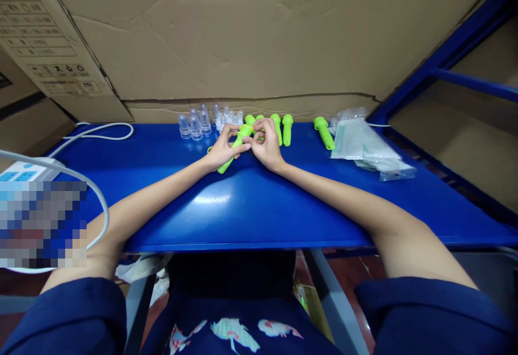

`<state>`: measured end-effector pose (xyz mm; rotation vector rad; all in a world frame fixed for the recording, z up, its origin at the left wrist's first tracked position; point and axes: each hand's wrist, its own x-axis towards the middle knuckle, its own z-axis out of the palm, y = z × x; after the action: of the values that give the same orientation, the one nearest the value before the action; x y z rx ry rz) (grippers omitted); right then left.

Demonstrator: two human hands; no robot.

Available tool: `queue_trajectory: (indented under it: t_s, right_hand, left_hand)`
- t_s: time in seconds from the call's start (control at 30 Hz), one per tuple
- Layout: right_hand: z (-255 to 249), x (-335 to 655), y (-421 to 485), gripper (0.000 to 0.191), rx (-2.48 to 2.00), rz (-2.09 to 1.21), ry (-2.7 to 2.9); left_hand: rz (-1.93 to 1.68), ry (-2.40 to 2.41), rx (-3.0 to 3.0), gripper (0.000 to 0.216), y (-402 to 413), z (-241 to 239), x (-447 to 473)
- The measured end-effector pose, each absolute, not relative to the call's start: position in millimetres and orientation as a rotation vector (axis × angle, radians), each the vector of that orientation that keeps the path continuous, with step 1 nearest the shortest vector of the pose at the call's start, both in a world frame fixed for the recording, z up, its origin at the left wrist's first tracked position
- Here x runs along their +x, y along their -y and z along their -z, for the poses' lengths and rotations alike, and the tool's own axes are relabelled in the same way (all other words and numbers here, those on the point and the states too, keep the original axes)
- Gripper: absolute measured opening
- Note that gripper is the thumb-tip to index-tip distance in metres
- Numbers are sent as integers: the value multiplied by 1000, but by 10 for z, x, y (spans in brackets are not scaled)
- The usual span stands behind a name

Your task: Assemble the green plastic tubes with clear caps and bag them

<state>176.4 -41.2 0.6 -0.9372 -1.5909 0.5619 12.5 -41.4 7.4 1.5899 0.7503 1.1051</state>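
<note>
A lime-green toy flashlight point(226, 165) lies slantwise in my left hand point(222, 151), its wider head pointing away from me and a small loop at its side. Closed around the flashlight near its head are the left fingers and thumb. My right hand point(267, 145) is pinched at the head end, touching its rim; the fingertips partly cover what they grip there. Just behind my hands stand several more green flashlights point(287, 130). To the left are several clear plastic caps point(196, 127) and a cluster of smaller clear pieces point(229, 117).
One green flashlight point(325, 134) lies apart at the right, beside clear plastic bags point(364, 142). At the left of the blue table point(226, 209) sit a power strip point(30, 169) and a white cable point(106, 204). A cardboard wall point(259, 36) rises behind.
</note>
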Motion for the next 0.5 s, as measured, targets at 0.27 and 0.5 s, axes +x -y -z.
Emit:
queue_trajectory:
  t_s: [0.27, 0.5]
  right_hand:
    - [24, 1762, 379, 43, -937, -532, 1586]
    - [11, 1751, 398, 41, -931, -564, 1547]
  left_hand:
    - [-1147, -767, 1586, 59, 378, -23, 131]
    - [-1173, -786, 1581, 62, 358, 27, 149]
